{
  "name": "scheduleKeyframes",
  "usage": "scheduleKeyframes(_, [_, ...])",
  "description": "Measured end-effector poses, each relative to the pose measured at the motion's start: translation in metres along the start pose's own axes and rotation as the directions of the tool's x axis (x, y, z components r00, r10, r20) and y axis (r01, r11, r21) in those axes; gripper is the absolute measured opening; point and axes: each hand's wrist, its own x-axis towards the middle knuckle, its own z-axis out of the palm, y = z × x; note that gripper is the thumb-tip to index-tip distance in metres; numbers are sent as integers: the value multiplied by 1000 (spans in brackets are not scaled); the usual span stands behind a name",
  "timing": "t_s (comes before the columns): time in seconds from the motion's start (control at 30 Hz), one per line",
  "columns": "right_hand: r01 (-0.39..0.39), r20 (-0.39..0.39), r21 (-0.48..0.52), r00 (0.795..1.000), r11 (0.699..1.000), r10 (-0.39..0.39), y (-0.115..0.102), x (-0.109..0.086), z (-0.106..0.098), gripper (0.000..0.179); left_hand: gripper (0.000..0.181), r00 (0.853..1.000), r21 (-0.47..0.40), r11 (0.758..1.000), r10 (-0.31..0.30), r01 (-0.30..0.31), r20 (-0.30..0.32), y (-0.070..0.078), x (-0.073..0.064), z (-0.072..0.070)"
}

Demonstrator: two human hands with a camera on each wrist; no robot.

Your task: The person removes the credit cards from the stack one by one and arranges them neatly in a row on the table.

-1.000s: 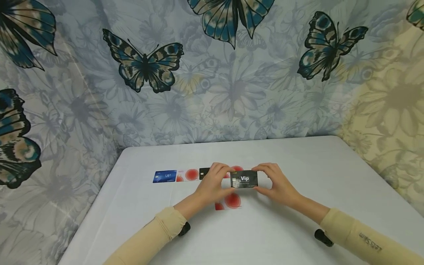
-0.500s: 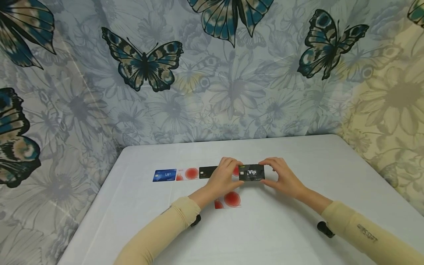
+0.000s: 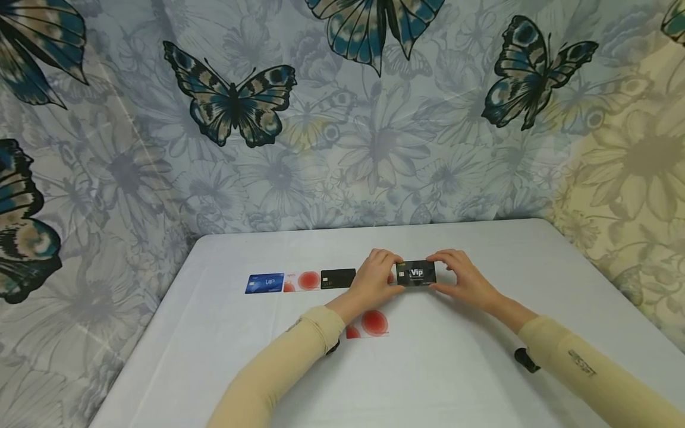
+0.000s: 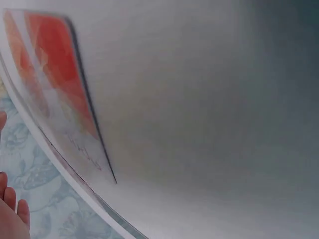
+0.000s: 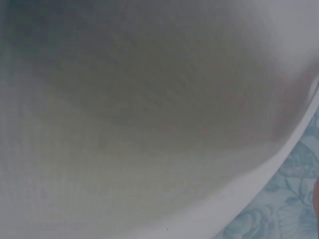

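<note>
In the head view a black card marked "Vip" is held between both hands at the right end of a row of cards. My left hand pinches its left edge between thumb and fingers. The right hand pinches the opposite edge in the same way. Behind the left hand, a red-patterned card is mostly hidden. Farther left in the row lie a black card, a white card with a red circle and a blue VIP card.
Below the row, partly behind the left forearm, lies another red-circled card. The white table reaches back to a butterfly-patterned cloth. In the left wrist view a red and white card lies near the left side.
Both hands have carried the black Vip card rightward and slightly farther back along the row. The black card in the row has come into fuller view; the cards on the table have stayed put.
</note>
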Motion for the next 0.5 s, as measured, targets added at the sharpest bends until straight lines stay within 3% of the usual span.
scheduleKeyframes(0.27, [-48,100,26,994,999,45,13,6,-3,58,54,995,13,998,-63,62,73,-2,12,7])
scheduleKeyframes(0.5, [-132,235,51,965,990,116,23,12,-1,52,52,977,37,993,-117,112,179,-5,18,11])
